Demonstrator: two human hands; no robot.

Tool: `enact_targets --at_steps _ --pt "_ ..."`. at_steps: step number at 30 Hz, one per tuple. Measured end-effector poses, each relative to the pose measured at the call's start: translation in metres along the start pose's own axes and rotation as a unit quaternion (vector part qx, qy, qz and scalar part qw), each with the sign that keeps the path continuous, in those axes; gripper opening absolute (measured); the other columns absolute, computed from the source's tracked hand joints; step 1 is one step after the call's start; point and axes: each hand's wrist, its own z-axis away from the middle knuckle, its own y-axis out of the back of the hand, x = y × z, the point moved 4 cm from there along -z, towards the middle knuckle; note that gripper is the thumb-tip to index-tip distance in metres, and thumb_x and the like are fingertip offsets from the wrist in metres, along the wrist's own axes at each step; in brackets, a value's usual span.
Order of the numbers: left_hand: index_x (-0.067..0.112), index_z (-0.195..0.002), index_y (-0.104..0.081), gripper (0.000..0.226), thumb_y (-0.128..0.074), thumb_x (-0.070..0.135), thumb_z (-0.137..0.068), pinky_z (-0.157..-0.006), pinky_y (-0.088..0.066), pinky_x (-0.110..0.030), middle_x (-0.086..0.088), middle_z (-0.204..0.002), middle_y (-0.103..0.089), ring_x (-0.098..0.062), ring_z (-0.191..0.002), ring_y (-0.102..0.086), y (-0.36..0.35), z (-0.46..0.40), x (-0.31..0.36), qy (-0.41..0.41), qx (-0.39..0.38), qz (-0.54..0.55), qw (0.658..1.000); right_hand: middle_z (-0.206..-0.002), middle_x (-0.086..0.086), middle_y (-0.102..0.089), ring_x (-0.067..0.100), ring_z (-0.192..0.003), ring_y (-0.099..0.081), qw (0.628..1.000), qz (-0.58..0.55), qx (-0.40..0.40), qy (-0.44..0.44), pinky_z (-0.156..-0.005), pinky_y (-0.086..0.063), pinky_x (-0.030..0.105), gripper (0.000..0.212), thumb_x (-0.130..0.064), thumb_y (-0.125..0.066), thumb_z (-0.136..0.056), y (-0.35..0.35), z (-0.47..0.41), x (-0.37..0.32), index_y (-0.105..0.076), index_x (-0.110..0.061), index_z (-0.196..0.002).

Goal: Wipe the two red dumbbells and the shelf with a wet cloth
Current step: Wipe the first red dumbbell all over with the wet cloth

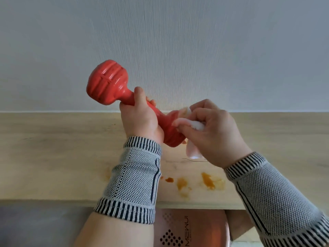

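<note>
One red dumbbell point(108, 82) is held up above the wooden shelf point(53, 154), tilted with its far head up and to the left. My left hand point(140, 118) grips its handle. My right hand point(211, 131) holds a white wet cloth point(193, 123) bunched against the dumbbell's near head, which is partly hidden by the cloth and fingers. A tail of the cloth hangs below my right hand. The second dumbbell is not in view.
Orange-brown stains point(210, 181) lie on the shelf near its front edge, below my hands. A pale wall point(178, 41) rises behind the shelf. A pink object with printed lettering point(187, 229) sits under the shelf's front edge.
</note>
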Motion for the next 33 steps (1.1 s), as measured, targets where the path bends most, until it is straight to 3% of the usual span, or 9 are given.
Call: enact_targets --at_steps 2,6,11,16,20,25,27,30,33 --pt "0.013 -0.094 -0.055 0.014 -0.059 0.025 -0.096 -0.071 -0.050 -0.032 0.001 -0.072 -0.054 -0.011 -0.060 -0.057 0.002 -0.002 0.001 0.010 -0.006 0.015 1.000 -0.086 -0.012 -0.059 -0.008 -0.074 -0.058 1.000 -0.004 0.016 -0.007 -0.063 -0.040 0.004 0.027 -0.023 -0.077 -0.078 -0.003 -0.002 0.002 -0.061 -0.035 -0.060" --pt "0.014 -0.092 -0.056 0.012 -0.059 0.024 -0.096 -0.073 -0.049 -0.036 0.000 -0.072 -0.053 -0.013 -0.063 -0.056 0.003 0.003 0.002 0.009 -0.031 0.020 0.999 -0.088 -0.005 -0.067 0.002 -0.078 -0.064 0.995 -0.063 0.040 -0.061 -0.070 -0.051 0.020 0.011 -0.027 -0.075 -0.080 0.004 -0.009 0.013 -0.073 -0.016 -0.076" --pt "0.012 -0.089 -0.053 0.013 -0.057 0.021 -0.098 -0.058 -0.047 -0.031 0.001 -0.065 -0.051 -0.011 -0.050 -0.053 0.006 0.000 0.007 0.009 -0.027 0.031 0.999 -0.087 -0.010 -0.063 -0.002 -0.075 -0.061 1.000 -0.022 -0.014 -0.008 -0.064 -0.044 0.009 0.020 -0.028 -0.077 -0.077 0.001 0.003 -0.003 -0.067 -0.034 -0.062" --pt "0.010 -0.094 -0.056 0.011 -0.058 0.021 -0.097 -0.072 -0.047 -0.037 0.000 -0.068 -0.051 -0.015 -0.059 -0.052 0.002 0.007 0.002 0.015 -0.041 0.042 0.998 -0.087 -0.005 -0.070 0.002 -0.078 -0.065 0.994 -0.078 0.043 -0.064 -0.070 -0.052 0.018 0.004 -0.024 -0.076 -0.077 0.010 0.001 0.008 -0.074 -0.021 -0.075" --pt "0.010 -0.093 -0.053 0.011 -0.056 0.019 -0.098 -0.056 -0.047 -0.028 0.001 -0.063 -0.050 -0.011 -0.050 -0.052 0.003 0.004 0.003 0.006 -0.015 0.033 0.999 -0.087 -0.012 -0.060 -0.001 -0.075 -0.059 0.999 0.015 0.016 0.023 -0.065 -0.043 0.007 0.022 -0.030 -0.076 -0.078 -0.001 0.013 -0.004 -0.063 -0.034 -0.061" --pt "0.011 -0.091 -0.056 0.011 -0.059 0.020 -0.096 -0.070 -0.050 -0.035 0.000 -0.067 -0.052 -0.014 -0.058 -0.053 0.003 0.007 -0.001 0.026 -0.023 0.036 0.999 -0.088 -0.007 -0.066 0.003 -0.079 -0.064 0.995 -0.050 0.049 -0.067 -0.076 -0.053 0.028 0.010 -0.027 -0.076 -0.079 0.007 -0.001 0.015 -0.075 -0.016 -0.077" --pt "0.012 -0.091 -0.056 0.011 -0.059 0.021 -0.096 -0.070 -0.050 -0.034 0.000 -0.069 -0.052 -0.013 -0.058 -0.053 0.003 0.008 -0.001 0.021 -0.019 0.029 0.999 -0.089 -0.006 -0.065 0.004 -0.079 -0.063 0.997 -0.045 0.030 -0.056 -0.075 -0.053 0.026 0.012 -0.027 -0.075 -0.079 0.006 -0.002 0.014 -0.075 -0.014 -0.078" --pt "0.011 -0.088 -0.054 0.013 -0.057 0.019 -0.098 -0.055 -0.048 -0.026 0.002 -0.063 -0.050 -0.009 -0.047 -0.052 0.004 0.005 0.001 0.024 -0.006 0.023 0.999 -0.086 -0.009 -0.062 0.002 -0.074 -0.061 1.000 -0.018 -0.011 -0.021 -0.067 -0.049 0.016 0.015 -0.030 -0.076 -0.077 0.001 0.002 0.007 -0.075 -0.017 -0.071" --pt "0.011 -0.088 -0.055 0.014 -0.059 0.020 -0.097 -0.061 -0.050 -0.030 0.001 -0.064 -0.052 -0.011 -0.049 -0.053 0.004 0.006 -0.001 0.038 -0.014 0.033 0.999 -0.087 -0.007 -0.065 0.001 -0.076 -0.062 0.997 -0.050 0.021 -0.054 -0.070 -0.052 0.022 0.012 -0.026 -0.076 -0.078 0.005 -0.003 0.012 -0.075 -0.015 -0.076"
